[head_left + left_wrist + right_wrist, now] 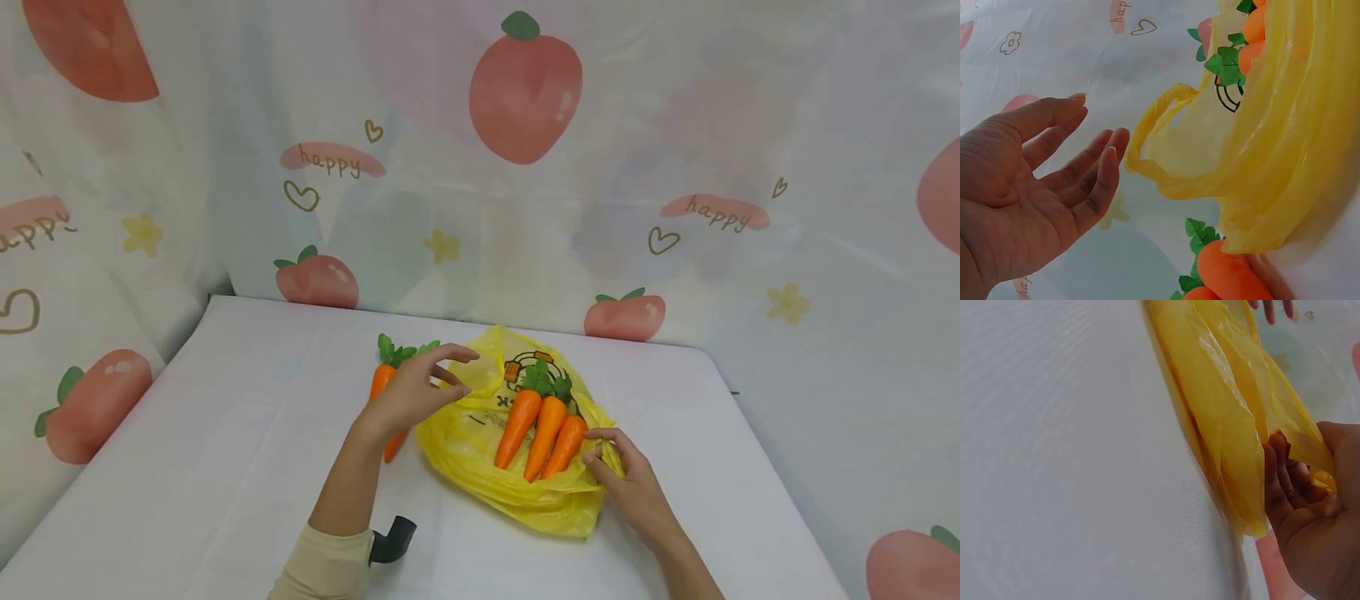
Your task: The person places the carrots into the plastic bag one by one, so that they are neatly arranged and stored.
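A yellow plastic bag [517, 504] lies spread on the table, with three orange carrots [546, 433] with green leafy tops on it or in its mouth. My right hand [633, 479] holds the bag's right edge, the yellow film passing between thumb and curled fingers in the right wrist view. On the other side, my left hand [412, 390] hovers at the bag's left part with fingers apart and nothing in them. Its fingertips [1113, 156] are close to the looped bag handle [1147, 125]. Beneath the left hand lie more carrots [382, 380], partly hidden by it.
The white table [255, 433] carries all of this. A black curved object [393, 540] shows beside the left sleeve [322, 562]. Behind the table hangs a fruit-printed curtain [450, 200], which also runs along the left and right sides.
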A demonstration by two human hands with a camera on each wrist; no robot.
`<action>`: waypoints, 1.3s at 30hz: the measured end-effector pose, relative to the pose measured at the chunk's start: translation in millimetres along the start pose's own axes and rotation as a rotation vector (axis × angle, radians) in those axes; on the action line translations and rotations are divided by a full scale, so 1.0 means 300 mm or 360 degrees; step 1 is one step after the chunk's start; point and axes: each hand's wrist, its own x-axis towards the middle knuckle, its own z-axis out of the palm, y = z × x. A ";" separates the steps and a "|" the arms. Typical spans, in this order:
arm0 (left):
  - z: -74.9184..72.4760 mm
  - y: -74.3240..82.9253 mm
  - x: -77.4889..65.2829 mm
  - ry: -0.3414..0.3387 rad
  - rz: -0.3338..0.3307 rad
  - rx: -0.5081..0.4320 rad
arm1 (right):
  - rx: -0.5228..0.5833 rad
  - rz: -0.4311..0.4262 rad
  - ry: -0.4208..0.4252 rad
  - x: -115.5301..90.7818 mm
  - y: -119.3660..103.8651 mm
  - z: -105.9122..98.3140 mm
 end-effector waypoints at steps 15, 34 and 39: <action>-0.066 -0.050 -0.016 0.0094 -0.0202 0.0039 | -0.0026 0.0010 0.0005 0.001 0.000 -0.001; -0.189 -0.203 -0.023 0.0111 -0.0303 0.0160 | -0.0025 0.0021 -0.0003 0.001 -0.004 0.005; -0.215 -0.246 -0.032 0.0145 -0.0410 0.0198 | -0.0023 0.0014 0.0001 0.002 -0.005 0.007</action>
